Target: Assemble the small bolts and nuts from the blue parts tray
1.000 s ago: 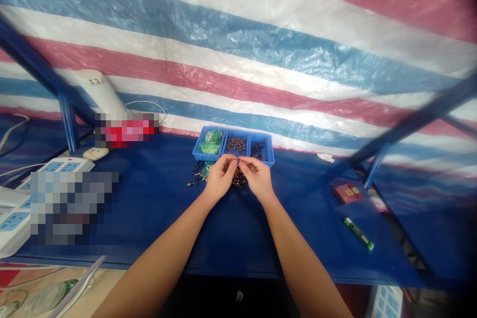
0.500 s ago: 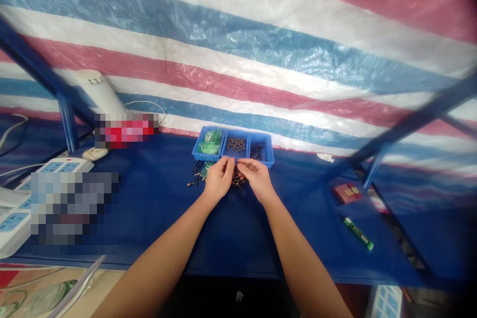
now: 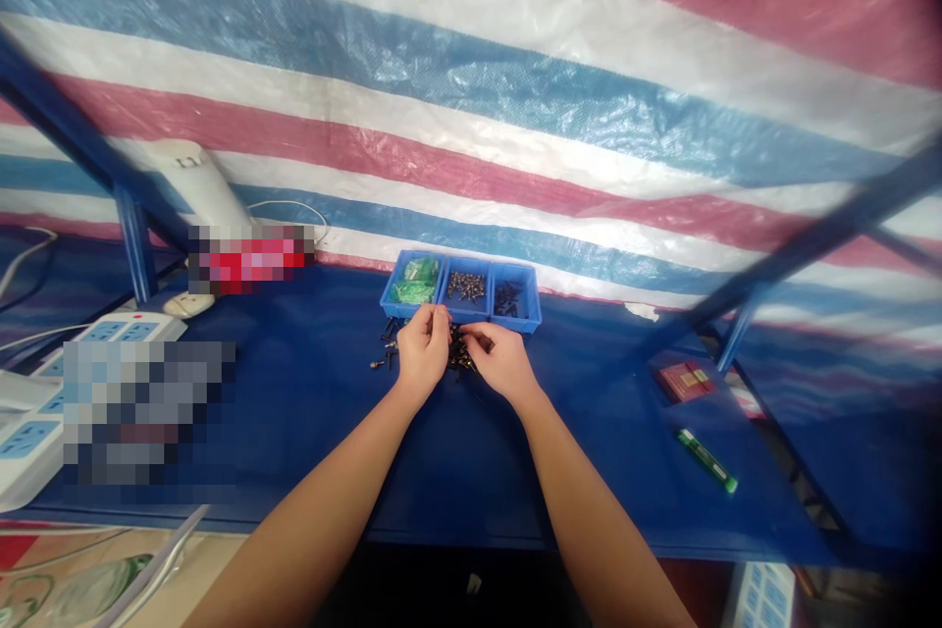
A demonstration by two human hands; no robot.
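A blue three-compartment tray (image 3: 534, 319) stands at the back of the blue table; its left bin holds green parts, the other two hold small dark parts. Just in front of it lies a pile of small dark parts (image 3: 457, 351). My left hand (image 3: 422, 353) is curled with its fingertips pinched near the tray's front edge, on something too small to make out. My right hand (image 3: 498, 360) rests beside it, its fingers bent into the pile. A few loose dark parts (image 3: 384, 345) lie left of my left hand.
White power strips (image 3: 29, 412) and cables sit at the left, with a white lamp base (image 3: 197, 179) behind. A small red box (image 3: 684, 380) and a green stick-shaped item (image 3: 707, 460) lie at the right. Blue frame bars slant on both sides. A striped tarp hangs behind.
Both hands were raised with fingertips together in front of the tray; they have come down and apart, the right one lowering onto the pile.
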